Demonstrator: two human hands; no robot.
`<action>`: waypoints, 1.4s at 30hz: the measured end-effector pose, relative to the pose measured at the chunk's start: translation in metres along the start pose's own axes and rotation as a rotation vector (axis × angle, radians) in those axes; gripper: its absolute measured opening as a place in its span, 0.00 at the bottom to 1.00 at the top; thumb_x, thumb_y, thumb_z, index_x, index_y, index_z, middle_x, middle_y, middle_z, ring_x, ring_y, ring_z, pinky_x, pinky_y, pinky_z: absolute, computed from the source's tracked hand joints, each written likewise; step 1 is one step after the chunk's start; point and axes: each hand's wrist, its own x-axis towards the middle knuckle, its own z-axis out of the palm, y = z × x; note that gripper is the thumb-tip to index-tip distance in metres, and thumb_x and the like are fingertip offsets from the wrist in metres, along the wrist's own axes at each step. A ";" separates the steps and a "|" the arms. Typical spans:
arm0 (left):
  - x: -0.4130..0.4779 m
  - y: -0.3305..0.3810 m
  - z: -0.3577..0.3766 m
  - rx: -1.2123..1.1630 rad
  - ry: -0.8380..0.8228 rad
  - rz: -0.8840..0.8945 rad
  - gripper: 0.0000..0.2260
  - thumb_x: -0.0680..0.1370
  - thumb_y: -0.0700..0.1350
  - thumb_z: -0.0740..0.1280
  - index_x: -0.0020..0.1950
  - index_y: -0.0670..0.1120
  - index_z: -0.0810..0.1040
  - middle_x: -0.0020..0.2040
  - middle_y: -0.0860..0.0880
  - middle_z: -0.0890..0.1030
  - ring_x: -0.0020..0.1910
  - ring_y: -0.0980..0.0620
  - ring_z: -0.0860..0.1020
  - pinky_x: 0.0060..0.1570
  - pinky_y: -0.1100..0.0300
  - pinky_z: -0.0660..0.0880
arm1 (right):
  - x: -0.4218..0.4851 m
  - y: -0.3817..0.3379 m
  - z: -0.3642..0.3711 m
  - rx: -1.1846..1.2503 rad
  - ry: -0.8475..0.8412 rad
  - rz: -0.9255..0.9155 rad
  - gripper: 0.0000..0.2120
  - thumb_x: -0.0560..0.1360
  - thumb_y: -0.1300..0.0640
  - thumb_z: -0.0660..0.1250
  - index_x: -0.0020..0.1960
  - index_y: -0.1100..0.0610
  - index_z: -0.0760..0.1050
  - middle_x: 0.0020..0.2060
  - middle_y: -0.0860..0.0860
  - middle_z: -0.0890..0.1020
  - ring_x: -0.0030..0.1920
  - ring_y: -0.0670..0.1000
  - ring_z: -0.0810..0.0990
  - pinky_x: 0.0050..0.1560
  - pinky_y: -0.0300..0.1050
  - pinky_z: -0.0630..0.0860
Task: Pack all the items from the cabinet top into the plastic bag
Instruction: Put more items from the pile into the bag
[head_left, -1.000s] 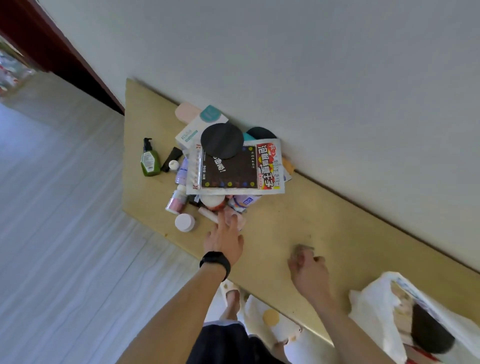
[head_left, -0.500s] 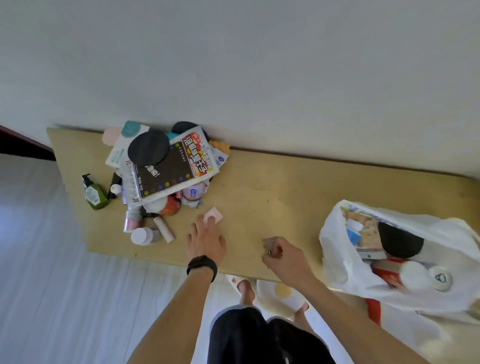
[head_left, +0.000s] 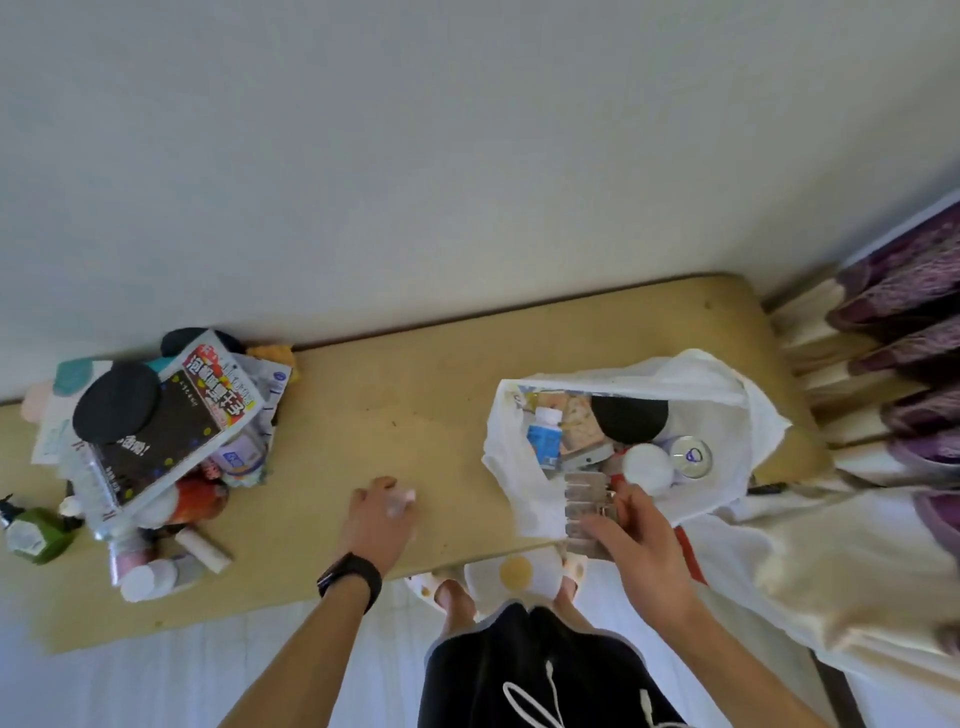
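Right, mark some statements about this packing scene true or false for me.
1. The right hand holds a grey ribbed pack at the mouth of the plastic bag. True.
2. The plastic bag is empty. False: it holds a blue-labelled bottle and more.
3. The green bottle is in the bag. False: it sits at the left end of the cabinet top.
4. A black disc rests on the book. True.
5. The left hand holds a small pink item. True.
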 end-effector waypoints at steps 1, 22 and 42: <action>-0.007 0.022 -0.001 -0.082 0.043 0.048 0.20 0.77 0.54 0.67 0.68 0.52 0.70 0.63 0.47 0.71 0.46 0.47 0.77 0.50 0.54 0.76 | 0.000 0.001 -0.011 -0.011 0.015 -0.005 0.22 0.64 0.50 0.75 0.40 0.63 0.65 0.33 0.60 0.72 0.37 0.62 0.76 0.44 0.59 0.81; -0.075 0.159 0.083 1.012 -0.178 0.580 0.24 0.79 0.56 0.60 0.74 0.50 0.64 0.70 0.46 0.71 0.74 0.45 0.62 0.74 0.40 0.41 | 0.032 0.017 -0.115 -0.254 0.071 -0.046 0.20 0.72 0.40 0.71 0.46 0.53 0.67 0.38 0.54 0.82 0.38 0.53 0.81 0.38 0.48 0.76; -0.088 0.140 0.083 0.382 0.102 0.273 0.33 0.82 0.59 0.53 0.81 0.51 0.41 0.80 0.50 0.39 0.79 0.49 0.41 0.76 0.44 0.44 | 0.154 0.002 -0.107 -1.164 -0.139 -0.348 0.26 0.78 0.44 0.60 0.74 0.52 0.64 0.74 0.54 0.65 0.75 0.58 0.60 0.71 0.53 0.62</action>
